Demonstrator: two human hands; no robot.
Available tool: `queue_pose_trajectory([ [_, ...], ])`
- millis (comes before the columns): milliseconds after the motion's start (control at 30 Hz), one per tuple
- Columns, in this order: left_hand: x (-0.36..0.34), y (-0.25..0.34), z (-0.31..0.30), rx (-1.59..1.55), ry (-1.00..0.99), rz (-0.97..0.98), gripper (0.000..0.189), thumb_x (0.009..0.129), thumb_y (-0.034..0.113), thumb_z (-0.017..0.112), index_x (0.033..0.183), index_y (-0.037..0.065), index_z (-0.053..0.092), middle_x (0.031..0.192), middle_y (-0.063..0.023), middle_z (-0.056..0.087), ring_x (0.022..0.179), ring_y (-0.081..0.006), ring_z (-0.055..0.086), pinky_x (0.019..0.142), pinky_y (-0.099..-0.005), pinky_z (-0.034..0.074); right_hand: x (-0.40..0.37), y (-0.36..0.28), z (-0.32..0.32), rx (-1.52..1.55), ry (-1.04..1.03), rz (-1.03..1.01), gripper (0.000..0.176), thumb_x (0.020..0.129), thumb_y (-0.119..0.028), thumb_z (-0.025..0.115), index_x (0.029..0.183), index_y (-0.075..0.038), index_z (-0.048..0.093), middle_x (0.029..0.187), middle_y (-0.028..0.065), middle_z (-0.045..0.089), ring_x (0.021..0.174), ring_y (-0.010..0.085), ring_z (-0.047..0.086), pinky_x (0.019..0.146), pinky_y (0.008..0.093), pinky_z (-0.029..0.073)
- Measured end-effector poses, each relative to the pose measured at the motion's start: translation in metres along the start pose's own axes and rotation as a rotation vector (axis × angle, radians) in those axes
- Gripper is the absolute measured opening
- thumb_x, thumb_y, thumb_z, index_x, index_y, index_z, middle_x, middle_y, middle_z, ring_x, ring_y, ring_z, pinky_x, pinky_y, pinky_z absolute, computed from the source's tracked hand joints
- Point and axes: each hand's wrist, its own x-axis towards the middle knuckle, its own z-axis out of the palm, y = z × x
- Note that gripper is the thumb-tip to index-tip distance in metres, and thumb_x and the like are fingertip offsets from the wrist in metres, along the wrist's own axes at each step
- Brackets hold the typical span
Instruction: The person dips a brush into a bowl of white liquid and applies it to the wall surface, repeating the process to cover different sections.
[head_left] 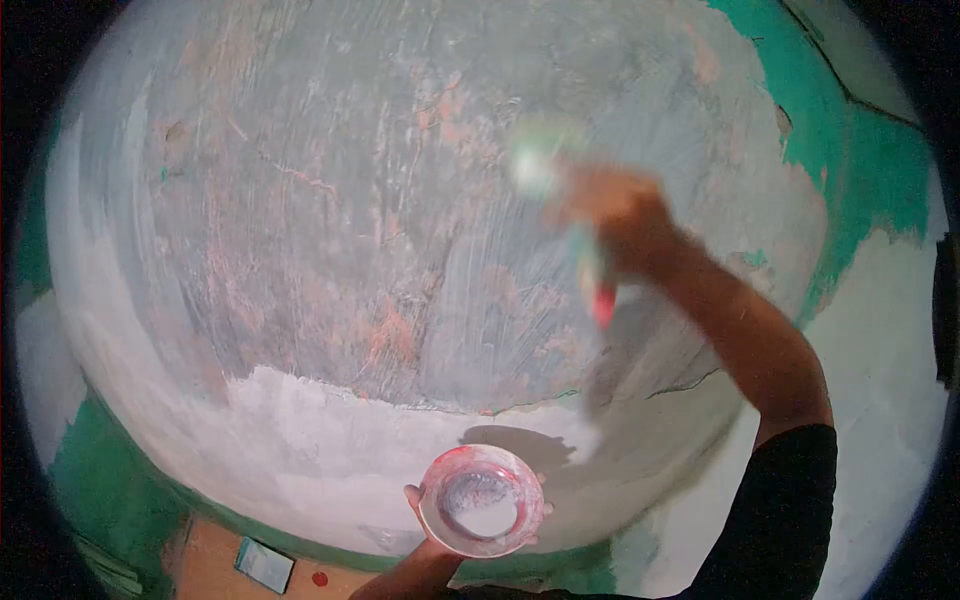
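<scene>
Raised against the grey, streaked wall (330, 200), my right hand (620, 205) is closed round a brush (600, 290). Motion blurs the brush; its handle ends in red below the hand, and a whitish-green blurred head (540, 160) shows at the upper left of the hand. Low in the view, my left hand (430, 553) holds a round bowl (428, 500) from beneath, with fingertips showing at both sides of its rim. White, wet-looking material (485, 507) lies in the bowl, and reddish smears mark its inside.
White coating (300, 430) covers the lower wall, and green paint (850, 170) shows at the right and lower left. On the orange-brown floor (210, 560) lie a pale rectangular object (265, 565) and a small red round thing (320, 579). A dark object (945, 310) stands at the right edge.
</scene>
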Motion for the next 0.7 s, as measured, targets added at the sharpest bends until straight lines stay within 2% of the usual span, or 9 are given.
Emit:
queue_pose_trajectory([
  [100,-0.005,0.0,0.013,0.032,0.167,0.03,0.14,0.043,0.095,0.047,0.143,0.001,0.016,0.144,-0.0252,0.024,0.127,-0.0502,0.032,0.096,-0.0645,0.037,-0.025,-0.066,0.023,0.486,-0.061,-0.201,0.026,0.076,-0.014,0.06,0.101,-0.019,0.065,0.111,0.0116,0.064,0.09,0.0278,0.066,0.072,0.0371,0.054],
  [200,-0.004,-0.004,0.019,0.035,0.122,0.071,0.141,0.042,0.096,0.046,0.143,0.001,0.017,0.144,-0.0247,0.024,0.126,-0.0496,0.033,0.094,-0.065,0.038,-0.003,-0.027,-0.002,0.927,-0.305,0.005,0.017,0.079,-0.013,0.057,0.095,-0.015,0.064,0.102,0.0112,0.066,0.085,0.0273,0.066,0.069,0.0359,0.053],
  [400,-0.003,-0.001,0.014,0.166,0.17,0.092,0.14,0.043,0.095,0.047,0.142,0.001,0.018,0.143,-0.0251,0.026,0.123,-0.0483,0.037,0.092,-0.0638,0.041,0.024,0.118,-0.052,-0.116,0.194,0.441,0.016,0.084,-0.021,0.059,0.093,-0.008,0.063,0.083,0.0093,0.064,0.079,0.0248,0.063,0.072,0.0345,0.049],
  [433,-0.006,-0.001,0.009,0.159,0.153,0.091,0.14,0.043,0.095,0.047,0.142,0.001,0.018,0.143,-0.0251,0.026,0.123,-0.0483,0.037,0.092,-0.0634,0.04,0.025,0.128,-0.063,-0.178,0.307,0.243,0.014,0.085,-0.016,0.057,0.095,-0.009,0.062,0.092,0.0068,0.063,0.084,0.0216,0.061,0.076,0.031,0.048],
  [533,-0.005,-0.002,0.011,0.094,0.126,0.106,0.138,0.044,0.093,0.05,0.142,0.001,0.018,0.143,-0.0252,0.026,0.123,-0.0483,0.037,0.094,-0.0628,0.04,0.019,0.122,-0.037,0.005,0.402,0.368,0.014,0.084,-0.014,0.058,0.096,-0.008,0.061,0.088,0.0084,0.065,0.079,0.0227,0.064,0.072,0.0326,0.05],
  [600,-0.006,-0.006,0.012,0.026,0.13,0.111,0.138,0.045,0.092,0.052,0.142,0.001,0.017,0.143,-0.0252,0.026,0.124,-0.0483,0.037,0.095,-0.0628,0.039,0.022,0.037,-0.024,-0.031,0.018,0.445,0.014,0.081,-0.013,0.061,0.094,-0.009,0.063,0.087,0.0113,0.067,0.076,0.0241,0.067,0.071,0.0346,0.052],
  [633,-0.006,-0.006,0.008,0.046,0.102,0.109,0.138,0.045,0.092,0.053,0.143,0.001,0.016,0.144,-0.0251,0.024,0.125,-0.0482,0.035,0.095,-0.063,0.038,-0.01,0.037,0.02,0.35,0.226,0.082,0.016,0.077,-0.016,0.064,0.093,-0.013,0.066,0.097,0.0139,0.067,0.083,0.0252,0.067,0.073,0.0369,0.054],
  [667,-0.006,-0.004,0.004,0.062,0.073,0.107,0.138,0.046,0.091,0.053,0.143,0.001,0.016,0.144,-0.025,0.023,0.126,-0.0481,0.034,0.096,-0.0631,0.037,-0.011,-0.009,0.018,-0.082,-0.007,0.098,0.023,0.072,-0.02,0.069,0.096,-0.019,0.067,0.108,0.0159,0.064,0.084,0.0249,0.067,0.071,0.0368,0.055],
  [700,-0.005,-0.002,0.002,0.08,0.039,0.107,0.138,0.046,0.091,0.054,0.143,0.001,0.015,0.145,-0.0248,0.022,0.127,-0.048,0.033,0.097,-0.0632,0.037,-0.018,-0.032,0.017,0.066,-0.098,0.02,0.023,0.071,-0.018,0.069,0.094,-0.021,0.067,0.114,0.0162,0.062,0.082,0.0235,0.066,0.068,0.0375,0.055],
])
